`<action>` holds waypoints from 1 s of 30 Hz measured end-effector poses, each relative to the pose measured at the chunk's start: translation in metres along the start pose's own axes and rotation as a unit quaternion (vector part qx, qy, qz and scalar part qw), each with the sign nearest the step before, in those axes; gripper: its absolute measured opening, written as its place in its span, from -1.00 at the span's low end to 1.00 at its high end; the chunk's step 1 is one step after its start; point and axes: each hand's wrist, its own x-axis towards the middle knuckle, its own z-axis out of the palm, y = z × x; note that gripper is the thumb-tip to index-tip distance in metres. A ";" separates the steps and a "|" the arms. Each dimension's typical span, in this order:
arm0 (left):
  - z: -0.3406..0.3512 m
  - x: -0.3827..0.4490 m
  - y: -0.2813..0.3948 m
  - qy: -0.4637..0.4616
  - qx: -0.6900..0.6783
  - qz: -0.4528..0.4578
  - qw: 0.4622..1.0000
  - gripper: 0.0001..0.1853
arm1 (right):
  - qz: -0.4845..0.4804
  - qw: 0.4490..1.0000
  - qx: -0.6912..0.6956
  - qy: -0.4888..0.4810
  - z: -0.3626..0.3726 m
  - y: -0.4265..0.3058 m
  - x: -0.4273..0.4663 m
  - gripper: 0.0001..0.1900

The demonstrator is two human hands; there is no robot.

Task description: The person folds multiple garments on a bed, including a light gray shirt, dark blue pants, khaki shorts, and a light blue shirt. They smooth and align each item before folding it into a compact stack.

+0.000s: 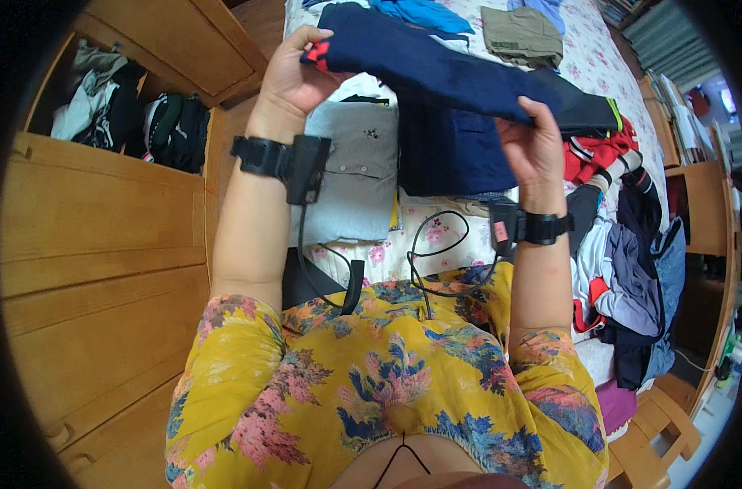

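Note:
A long navy garment [432, 67], folded into a narrow length, is held up across both hands above the bed. My left hand [300, 76] grips its end, where red trim shows beside the thumb. Farther along, my right hand [533, 134] has its thumb over the lower edge, with the fingers partly hidden behind the cloth. Beyond that hand the cloth continues as a dark piece with a yellow-green edge. Below the held garment lies folded navy cloth [453, 153]; whether the two are joined, I cannot tell. Left of it is a folded grey buttoned shirt [352, 177].
A heap of mixed clothes [628, 275] covers the bed's right side. Folded olive trousers [521, 36] and a blue garment [423, 13] lie at the far end. An open wooden cabinet [108, 208] holding clothes stands left. Black cables [411, 253] hang between the wrist devices.

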 end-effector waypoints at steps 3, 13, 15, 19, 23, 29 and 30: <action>0.009 -0.001 -0.048 0.016 -0.004 0.035 0.999 -0.69 | -0.039 0.999 -0.007 -0.019 -0.037 -0.027 0.003 -0.81; -0.060 -0.043 -0.238 0.154 0.205 -0.233 0.938 -0.30 | 0.091 0.951 0.060 0.288 -0.222 0.075 -0.029 -0.76; -0.064 -0.032 -0.238 0.150 0.223 -0.198 0.943 -0.28 | 0.082 0.947 0.073 0.303 -0.223 0.073 -0.030 -0.72; -0.050 0.012 -0.226 0.137 0.225 -0.110 0.958 -0.21 | 0.078 0.951 0.062 0.291 -0.207 0.058 -0.007 -0.68; -0.033 0.046 -0.218 0.118 0.355 0.013 0.927 -0.21 | 0.014 0.963 0.028 0.269 -0.206 0.051 0.000 -0.65; -0.042 0.040 -0.231 0.117 0.339 -0.015 0.933 -0.19 | 0.048 0.948 0.127 0.288 -0.215 0.059 -0.030 -0.67; -0.045 0.040 -0.234 0.127 0.274 -0.023 0.953 -0.18 | 0.025 0.965 0.112 0.235 -0.211 0.066 -0.032 -0.63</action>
